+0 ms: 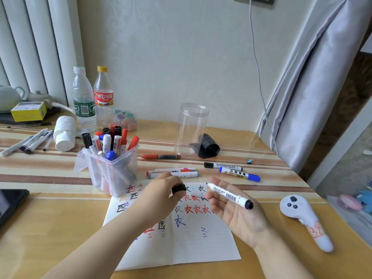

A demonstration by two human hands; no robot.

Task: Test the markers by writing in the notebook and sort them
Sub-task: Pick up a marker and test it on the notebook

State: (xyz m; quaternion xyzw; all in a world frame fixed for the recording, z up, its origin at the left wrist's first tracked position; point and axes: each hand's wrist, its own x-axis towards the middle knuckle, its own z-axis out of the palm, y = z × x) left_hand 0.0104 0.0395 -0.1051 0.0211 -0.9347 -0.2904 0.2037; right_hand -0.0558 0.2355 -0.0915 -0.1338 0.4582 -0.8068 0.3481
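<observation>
Striped table (50, 168), marker tub (109, 170), empty jar (190, 129)

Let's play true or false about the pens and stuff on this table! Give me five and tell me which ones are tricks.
1. The right hand holds a marker with its cap off. True.
2. The left hand holds a red cap. False: the cap is black.
3. The tall clear jar is full of markers. False: no markers are in it; the markers stand in the square tub.
4. The notebook has red, black and blue writing on it. True.
5. A blue-capped marker lies on the table past the notebook. True.
</observation>
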